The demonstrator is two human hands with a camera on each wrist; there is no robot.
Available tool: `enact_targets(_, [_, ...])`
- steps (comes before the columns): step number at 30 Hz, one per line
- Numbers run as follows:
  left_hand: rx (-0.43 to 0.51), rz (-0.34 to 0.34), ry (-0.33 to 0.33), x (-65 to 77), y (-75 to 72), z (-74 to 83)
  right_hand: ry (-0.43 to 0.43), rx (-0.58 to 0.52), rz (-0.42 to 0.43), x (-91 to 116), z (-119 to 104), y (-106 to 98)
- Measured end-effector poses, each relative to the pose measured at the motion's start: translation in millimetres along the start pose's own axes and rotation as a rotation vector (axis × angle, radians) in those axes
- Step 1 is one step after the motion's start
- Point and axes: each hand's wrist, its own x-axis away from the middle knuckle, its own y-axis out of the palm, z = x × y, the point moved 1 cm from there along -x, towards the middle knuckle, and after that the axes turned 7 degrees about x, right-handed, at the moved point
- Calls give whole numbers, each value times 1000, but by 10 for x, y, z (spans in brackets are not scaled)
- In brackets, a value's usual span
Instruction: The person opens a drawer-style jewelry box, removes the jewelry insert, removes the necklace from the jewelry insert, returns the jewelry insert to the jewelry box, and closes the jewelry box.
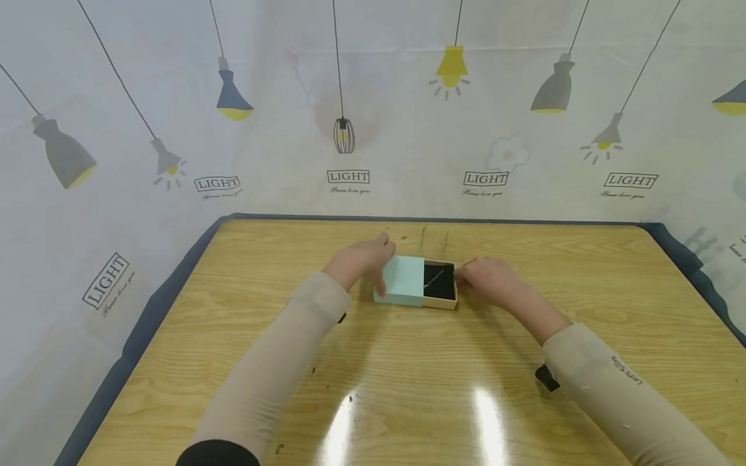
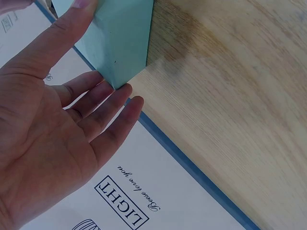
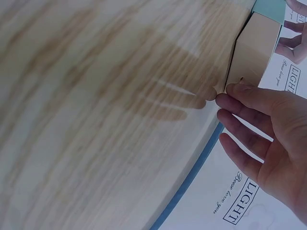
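A light teal box sleeve (image 1: 402,281) lies on the table, with its cream inner drawer (image 1: 440,303) pulled partway out to the right. Inside the drawer is a black insert (image 1: 444,285) bearing a thin silvery strip, perhaps a necklace chain (image 1: 434,279). My left hand (image 1: 362,260) holds the sleeve's left end, its thumb on the near side and fingers toward the far side; the left wrist view shows the sleeve (image 2: 127,43) in this grip. At the drawer's right end, thumb and forefinger of my right hand (image 3: 273,129) pinch the drawer's end (image 3: 254,45).
The wooden table (image 1: 384,362) has a dark blue edge band (image 1: 408,219) at the back. Behind it hangs a pale cloth (image 1: 396,77) printed with lamps. Small black pieces (image 1: 546,378) hang below the sleeves at both wrists.
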Motion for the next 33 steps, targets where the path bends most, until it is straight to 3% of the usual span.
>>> enact_targets(25, [31,-15,-14,19,-15,32,17,9,-6,92,77,-6])
enact_targets(33, [0,-8,-12,30,-14,41,20,8,-7,111,100,6])
